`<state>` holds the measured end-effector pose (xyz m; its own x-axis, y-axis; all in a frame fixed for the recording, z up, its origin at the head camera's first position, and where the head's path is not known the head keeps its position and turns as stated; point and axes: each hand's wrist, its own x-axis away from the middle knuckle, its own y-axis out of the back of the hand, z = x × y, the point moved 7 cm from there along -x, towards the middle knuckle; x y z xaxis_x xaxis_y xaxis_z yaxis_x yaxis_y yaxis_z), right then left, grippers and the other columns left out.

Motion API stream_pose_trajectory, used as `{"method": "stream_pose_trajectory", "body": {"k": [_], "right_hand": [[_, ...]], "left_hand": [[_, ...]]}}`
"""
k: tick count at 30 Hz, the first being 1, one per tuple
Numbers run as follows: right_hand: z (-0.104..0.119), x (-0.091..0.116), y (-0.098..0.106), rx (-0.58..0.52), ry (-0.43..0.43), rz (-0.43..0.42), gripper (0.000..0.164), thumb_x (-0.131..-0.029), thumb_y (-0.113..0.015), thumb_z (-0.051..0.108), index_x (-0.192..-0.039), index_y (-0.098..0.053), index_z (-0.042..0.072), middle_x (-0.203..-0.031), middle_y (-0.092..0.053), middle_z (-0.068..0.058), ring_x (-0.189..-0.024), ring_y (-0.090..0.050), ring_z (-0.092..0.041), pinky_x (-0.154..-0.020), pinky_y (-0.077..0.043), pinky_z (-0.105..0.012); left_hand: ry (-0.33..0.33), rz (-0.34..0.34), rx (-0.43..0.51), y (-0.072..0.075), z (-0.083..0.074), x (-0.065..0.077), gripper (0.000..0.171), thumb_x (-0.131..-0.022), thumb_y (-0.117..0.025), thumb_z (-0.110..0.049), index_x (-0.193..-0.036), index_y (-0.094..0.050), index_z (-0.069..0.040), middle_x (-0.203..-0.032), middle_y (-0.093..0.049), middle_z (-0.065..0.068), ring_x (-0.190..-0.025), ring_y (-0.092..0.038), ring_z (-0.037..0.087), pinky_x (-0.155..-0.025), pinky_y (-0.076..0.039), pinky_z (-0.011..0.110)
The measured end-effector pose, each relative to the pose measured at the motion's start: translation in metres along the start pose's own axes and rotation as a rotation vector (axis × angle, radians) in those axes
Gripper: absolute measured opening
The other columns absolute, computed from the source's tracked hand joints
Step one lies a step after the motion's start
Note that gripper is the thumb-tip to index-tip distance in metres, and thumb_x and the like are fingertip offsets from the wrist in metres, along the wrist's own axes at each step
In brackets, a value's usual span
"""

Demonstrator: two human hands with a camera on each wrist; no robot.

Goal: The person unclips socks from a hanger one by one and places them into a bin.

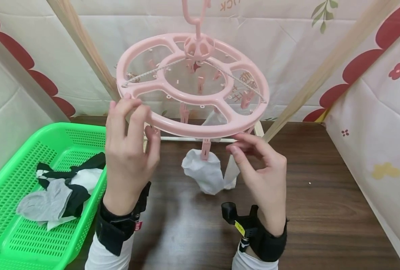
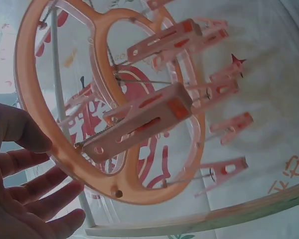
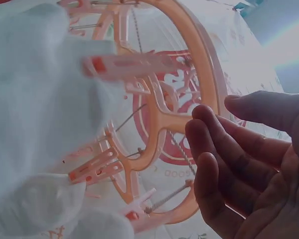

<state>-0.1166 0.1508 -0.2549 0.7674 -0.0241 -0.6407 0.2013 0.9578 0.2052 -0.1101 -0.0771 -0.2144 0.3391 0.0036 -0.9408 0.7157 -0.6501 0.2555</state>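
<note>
A round pink clip hanger (image 1: 200,131) hangs from its hook, tilted toward me. My left hand (image 1: 127,146) holds its left front rim, fingers over the top and thumb below; the left wrist view shows this thumb against the ring. Close under the right front rim is my right hand (image 1: 265,168), fingers loosely bent with nothing between them. Whether it touches the rim cannot be told. Between the hands a pink clip (image 1: 205,149) grips a white sock (image 1: 203,172). More white cloth (image 3: 40,199) hangs by clips in the right wrist view.
At the left stands a green basket (image 1: 100,202) with several grey, black and white socks (image 1: 48,202) in it. Wooden poles (image 1: 325,67) slope on both sides of the hanger. Printed fabric walls (image 1: 379,131) enclose the brown wood-look floor (image 1: 321,210).
</note>
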Motion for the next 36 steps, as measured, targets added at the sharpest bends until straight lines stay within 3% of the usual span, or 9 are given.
{"method": "stream_pose_trajectory", "body": {"k": [8,13,18,23,30,36], "right_hand": [[-0.002,-0.001,0.019,-0.007,-0.015,-0.12,0.014,-0.087,-0.065,-0.006,-0.1,-0.069,-0.008,-0.082,-0.069,-0.012,-0.073,-0.064,-0.017,-0.067,-0.049,-0.022],[-0.013,0.001,0.03,0.05,-0.115,-0.168,0.014,-0.089,-0.064,-0.002,-0.101,-0.069,-0.007,-0.083,-0.068,-0.006,-0.076,-0.063,-0.018,-0.069,-0.049,-0.022],[-0.027,0.0,0.028,0.136,-0.194,-0.079,0.019,-0.089,-0.066,0.0,-0.107,-0.068,-0.004,-0.092,-0.068,-0.008,-0.08,-0.06,-0.013,-0.074,-0.047,-0.021],[-0.039,-0.002,0.015,0.193,-0.178,0.055,0.018,-0.09,-0.064,0.0,-0.107,-0.068,-0.001,-0.095,-0.068,-0.009,-0.084,-0.059,-0.011,-0.078,-0.046,-0.023],[-0.04,0.006,-0.009,0.033,-0.147,0.395,0.042,-0.083,-0.059,-0.012,-0.123,-0.059,0.0,-0.116,-0.061,-0.004,-0.107,-0.054,-0.021,-0.092,-0.043,-0.031],[-0.038,0.006,-0.024,-0.065,-0.151,0.423,0.031,-0.084,-0.066,-0.009,-0.114,-0.063,0.0,-0.1,-0.065,-0.002,-0.094,-0.059,-0.018,-0.083,-0.047,-0.029]], "left_hand": [[0.064,0.065,-0.054,-0.005,0.022,-0.001,0.033,-0.083,-0.052,0.009,-0.114,-0.059,0.008,-0.121,-0.059,0.023,-0.124,-0.049,0.038,-0.11,-0.023,0.052],[0.099,0.119,-0.082,-0.01,0.037,-0.001,0.031,-0.089,-0.054,0.003,-0.119,-0.057,0.009,-0.127,-0.057,0.023,-0.128,-0.045,0.037,-0.111,-0.02,0.049],[0.115,0.147,-0.103,-0.017,0.047,-0.002,0.029,-0.092,-0.056,-0.001,-0.12,-0.057,0.008,-0.127,-0.058,0.022,-0.13,-0.044,0.035,-0.112,-0.019,0.048],[0.134,0.156,-0.114,-0.022,0.054,-0.006,0.029,-0.094,-0.057,-0.007,-0.12,-0.058,0.007,-0.128,-0.058,0.02,-0.13,-0.044,0.035,-0.111,-0.02,0.048],[0.152,0.173,-0.117,-0.025,0.06,-0.008,0.037,-0.094,-0.058,-0.009,-0.127,-0.055,0.007,-0.136,-0.05,0.025,-0.133,-0.039,0.037,-0.111,-0.022,0.047],[0.17,0.182,-0.1,-0.027,0.061,-0.009,0.049,-0.092,-0.06,-0.008,-0.136,-0.047,0.009,-0.142,-0.043,0.026,-0.137,-0.033,0.036,-0.113,-0.018,0.042]]}}
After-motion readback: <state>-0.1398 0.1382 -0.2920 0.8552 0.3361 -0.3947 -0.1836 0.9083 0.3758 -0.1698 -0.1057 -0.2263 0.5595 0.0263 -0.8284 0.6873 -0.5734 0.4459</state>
